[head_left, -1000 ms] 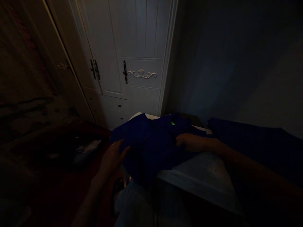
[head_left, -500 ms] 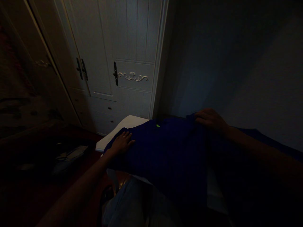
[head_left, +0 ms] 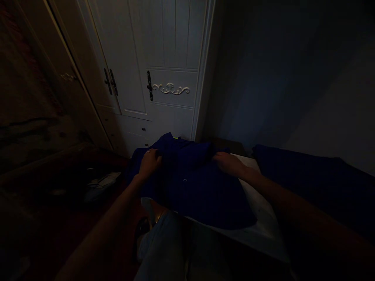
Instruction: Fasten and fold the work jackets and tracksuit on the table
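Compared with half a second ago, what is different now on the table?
The blue garment has shifted left over the white table, covering its far left corner and baring more of its right end; a small pale mark now shows. The right hand came left and nearer; the left hand, flat before, has curled its fingers. The wardrobe stayed shut.

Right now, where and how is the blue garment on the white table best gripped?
Probably at its near right corner: bring the right hand in from the right and pinch, since the blue garment narrows there to a tip over the white table.
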{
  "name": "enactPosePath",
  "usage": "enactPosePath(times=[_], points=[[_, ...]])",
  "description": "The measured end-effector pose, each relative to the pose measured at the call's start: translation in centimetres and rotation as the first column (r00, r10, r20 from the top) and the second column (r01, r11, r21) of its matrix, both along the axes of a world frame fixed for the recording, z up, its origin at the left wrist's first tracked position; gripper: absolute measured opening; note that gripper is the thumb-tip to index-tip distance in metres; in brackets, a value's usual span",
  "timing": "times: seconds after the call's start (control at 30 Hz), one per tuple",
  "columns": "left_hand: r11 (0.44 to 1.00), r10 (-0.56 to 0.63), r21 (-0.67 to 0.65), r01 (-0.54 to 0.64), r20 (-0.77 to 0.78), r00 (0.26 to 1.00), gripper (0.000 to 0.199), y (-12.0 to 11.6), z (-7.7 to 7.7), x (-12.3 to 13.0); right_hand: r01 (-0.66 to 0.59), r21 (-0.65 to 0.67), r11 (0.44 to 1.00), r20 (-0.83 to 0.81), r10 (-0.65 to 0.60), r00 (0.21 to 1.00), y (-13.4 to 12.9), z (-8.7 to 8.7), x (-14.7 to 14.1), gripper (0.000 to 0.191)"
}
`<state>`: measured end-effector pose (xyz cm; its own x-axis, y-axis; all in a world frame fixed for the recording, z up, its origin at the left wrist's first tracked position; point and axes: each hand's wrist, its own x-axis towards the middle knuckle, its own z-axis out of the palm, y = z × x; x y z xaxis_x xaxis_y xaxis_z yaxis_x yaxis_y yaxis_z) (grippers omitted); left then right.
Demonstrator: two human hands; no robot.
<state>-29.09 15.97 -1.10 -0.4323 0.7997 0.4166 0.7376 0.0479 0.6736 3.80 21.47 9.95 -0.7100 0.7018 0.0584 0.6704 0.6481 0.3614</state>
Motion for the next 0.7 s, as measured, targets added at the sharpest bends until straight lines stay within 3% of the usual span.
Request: enactPosePath(times=[0.07,0.13,0.23,0.33,0.37,0.43,0.5,0.57,0.7], points=[[0.973,0.105,0.183,-0.138,0.182,0.978,0.036,-1.9,0.2,2.3,-0.197,-0.065,0.978,-0.02,0.196,0.98,-3.0,-2.0,-2.7,0.035],[0.899,0.192,0.279,-0.338,0.442,0.876,0.032,-4.2,-0.6,5.2,-0.313,-0.126,0.941,-0.033,0.311,0.95,-5.7,-4.0,-4.9,0.03],[0.838,0.235,0.179,-0.516,0.735,0.636,0.027,-7.7,-3.8,9.6,-0.35,-0.266,0.898,-0.016,0.359,0.933,-8.7,-6.5,-6.4,0.05],[0.854,0.232,0.016,-0.52,0.883,0.409,0.027,-10.5,-8.2,13.2,-0.303,-0.271,0.914,0.043,0.325,0.945,-10.3,-8.2,-6.4,0.082],[0.869,0.21,-0.026,-0.494,0.923,0.322,0.029,-11.2,-9.4,14.1,-0.293,-0.237,0.926,0.046,0.311,0.949,-10.6,-8.7,-6.2,0.082],[0.933,0.065,-0.017,-0.359,0.99,0.122,0.032,-12.3,-10.9,15.4,-0.276,-0.17,0.946,0.014,0.283,0.959,-11.2,-9.5,-5.8,0.065],[0.977,-0.113,0.091,-0.193,0.988,-0.108,0.031,-12.8,-11.3,16.2,-0.265,-0.134,0.955,-0.039,0.263,0.964,-11.5,-10.0,-5.4,0.04],[0.975,-0.213,0.185,-0.125,0.94,-0.266,0.023,-12.9,-11.0,16.6,-0.26,-0.118,0.958,-0.092,0.25,0.964,-11.7,-10.4,-5.0,0.023],[0.974,-0.188,0.131,-0.183,0.919,-0.347,0.013,-12.2,-10.3,16.7,-0.296,-0.099,0.95,-0.176,0.276,0.945,-12.1,-11.3,-4.1,0.016]])
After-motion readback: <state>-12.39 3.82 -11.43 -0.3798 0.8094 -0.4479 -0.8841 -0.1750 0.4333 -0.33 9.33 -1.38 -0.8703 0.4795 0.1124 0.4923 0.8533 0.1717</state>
